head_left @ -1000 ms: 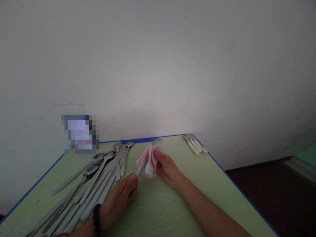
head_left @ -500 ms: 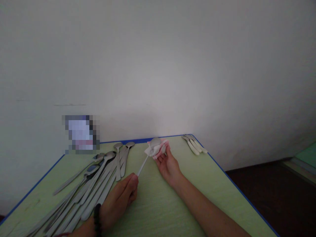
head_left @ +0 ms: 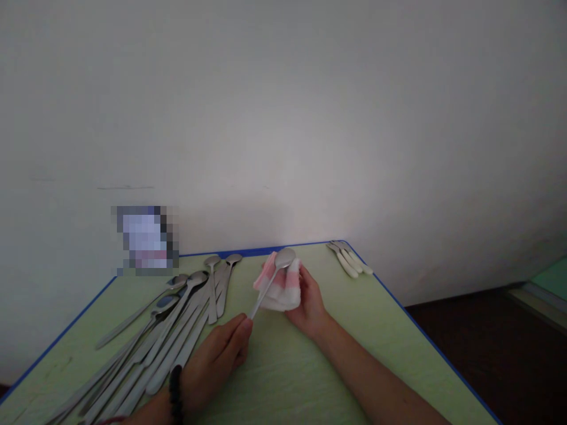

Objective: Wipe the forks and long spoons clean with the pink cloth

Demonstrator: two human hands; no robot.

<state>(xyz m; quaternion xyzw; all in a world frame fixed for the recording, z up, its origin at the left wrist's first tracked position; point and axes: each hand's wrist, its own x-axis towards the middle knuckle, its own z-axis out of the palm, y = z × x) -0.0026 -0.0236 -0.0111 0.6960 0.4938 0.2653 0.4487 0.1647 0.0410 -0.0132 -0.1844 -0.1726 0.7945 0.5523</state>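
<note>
My left hand [head_left: 217, 357] pinches the handle end of a long steel spoon [head_left: 271, 281], whose bowl points away from me near the table's far edge. My right hand [head_left: 310, 301] grips a pink and white cloth [head_left: 280, 286] just behind the spoon's upper shaft and bowl. A dark bead bracelet [head_left: 173, 392] sits on my left wrist.
Several long steel spoons [head_left: 177, 319] lie fanned across the left half of the green, blue-edged table [head_left: 376, 319]. A few white-handled utensils [head_left: 349, 258] lie at the far right corner. A blurred small box [head_left: 144, 239] stands at the far left against the white wall.
My right hand first slid the cloth up the spoon to the bowl, then drew it back down a little; the cloth now lies spread behind the spoon. The left hand stayed put.
</note>
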